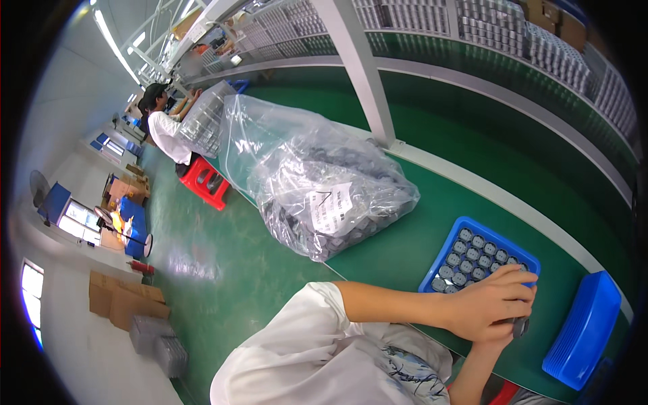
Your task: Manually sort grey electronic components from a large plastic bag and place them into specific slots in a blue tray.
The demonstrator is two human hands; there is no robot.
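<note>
My left hand (494,305) reaches across the near right edge of the blue tray (503,236), its fingers curled over. A small dark grey part (520,327) pokes out under those fingers, and my left hand appears closed on it. My right hand (487,349) comes up from below and meets the left one; its fingers are hidden behind the left hand. Inside the tray, several round grey parts (472,254) sit in rows. Left of the tray lies a large clear plastic bag (283,162) full of similar-looking grey parts, with a white label (331,208) on it.
A stack of blue trays (584,331) stands on the green bench (418,246) to the right. A white post (358,74) rises behind the bag. Farther left, a co-worker (169,128) sits by another clear bag (206,121) and a red stool (204,183). Packed grey parts (493,27) line the far shelf.
</note>
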